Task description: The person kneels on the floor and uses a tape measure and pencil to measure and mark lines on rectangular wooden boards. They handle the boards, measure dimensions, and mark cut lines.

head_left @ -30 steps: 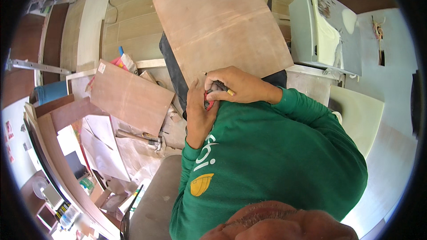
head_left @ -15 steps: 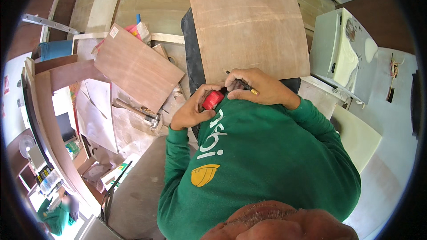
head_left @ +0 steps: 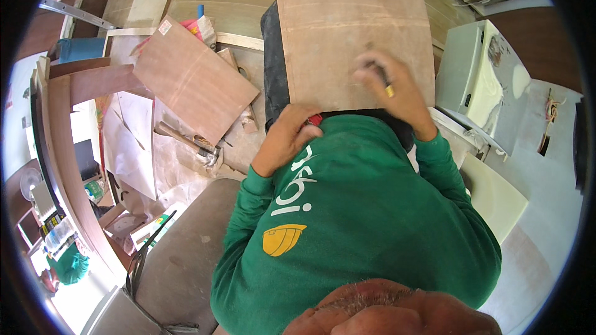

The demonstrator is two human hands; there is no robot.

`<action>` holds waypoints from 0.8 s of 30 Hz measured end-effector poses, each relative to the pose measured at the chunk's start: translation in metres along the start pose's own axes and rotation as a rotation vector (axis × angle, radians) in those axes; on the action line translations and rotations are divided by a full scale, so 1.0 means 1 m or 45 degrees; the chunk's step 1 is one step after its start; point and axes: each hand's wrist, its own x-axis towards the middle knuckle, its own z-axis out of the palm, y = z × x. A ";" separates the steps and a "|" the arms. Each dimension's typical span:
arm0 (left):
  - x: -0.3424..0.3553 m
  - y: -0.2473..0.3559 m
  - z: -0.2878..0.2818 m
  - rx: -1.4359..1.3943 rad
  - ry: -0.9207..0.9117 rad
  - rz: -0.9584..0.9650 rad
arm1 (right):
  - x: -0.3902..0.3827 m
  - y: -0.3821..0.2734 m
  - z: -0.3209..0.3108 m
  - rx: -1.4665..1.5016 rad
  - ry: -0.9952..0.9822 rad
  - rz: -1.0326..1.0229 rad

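A plywood board (head_left: 357,31) lies in front of me, its near edge close to my body. At its near left corner my left hand (head_left: 287,136) is closed around a red tape measure (head_left: 314,121), mostly covered by the fingers and palm. Over the right part of the board my right hand (head_left: 400,94) grips a dark pencil (head_left: 382,77) with a yellowish end. That hand is smeared by motion, and the pencil's tip cannot be made out.
A smaller plywood piece (head_left: 195,77) lies to the left, with a hammer (head_left: 208,154) near it. A black bag-like thing (head_left: 274,65) shows beside the board's left edge. At right stands a pale cabinet (head_left: 462,65). Another person in green (head_left: 69,265) is far left.
My right hand has moved right and up over the board with the pencil. My left hand has come to the board's near left corner, covering more of the tape measure.
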 end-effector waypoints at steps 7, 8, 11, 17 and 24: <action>-0.017 0.007 0.007 -0.097 0.075 -0.036 | 0.001 0.108 -0.069 -0.465 0.651 0.669; -0.020 0.009 0.006 -0.142 0.102 -0.081 | 0.005 0.111 -0.067 -0.384 0.650 0.675; -0.027 0.009 0.015 -0.678 0.386 -0.141 | 0.006 0.109 -0.057 -0.331 0.599 0.579; -0.047 0.014 0.000 -1.869 0.602 0.082 | 0.016 0.094 -0.075 -0.393 0.468 0.517; -0.005 0.041 -0.009 -1.872 0.634 0.080 | 0.024 0.109 -0.067 -0.663 0.460 0.270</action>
